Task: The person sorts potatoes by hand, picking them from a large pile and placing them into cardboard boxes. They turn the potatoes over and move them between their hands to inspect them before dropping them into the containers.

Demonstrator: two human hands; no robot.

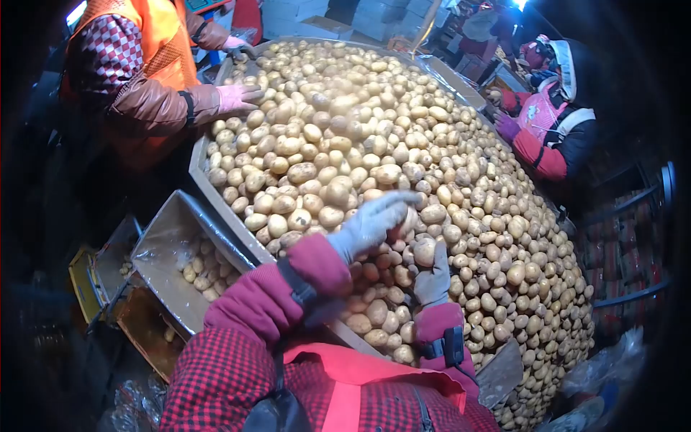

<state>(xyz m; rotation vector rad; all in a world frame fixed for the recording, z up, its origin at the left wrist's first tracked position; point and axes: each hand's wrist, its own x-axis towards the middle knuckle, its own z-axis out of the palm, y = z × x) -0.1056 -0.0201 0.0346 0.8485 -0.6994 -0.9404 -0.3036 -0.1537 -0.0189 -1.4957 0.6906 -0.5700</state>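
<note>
My left hand (373, 222), in a pale grey glove, reaches across the pile of potatoes (331, 151). Its fingers curve over a reddish-looking potato (404, 223), partly hidden beneath them. Close by on the right, my right hand (432, 281), in a grey glove, is closed around a round, light-brown potato (425, 252), with one finger up along its side. Loose potatoes surround both hands. The fingers of the right hand under its potato are hidden.
A lined box (162, 248) with some potatoes stands left of the bin edge (229, 218). A person in an orange vest (169, 47) works at upper left, pink gloves on the pile. Another person (547, 119) leans in at right. Plastic bags (608, 363) lie lower right.
</note>
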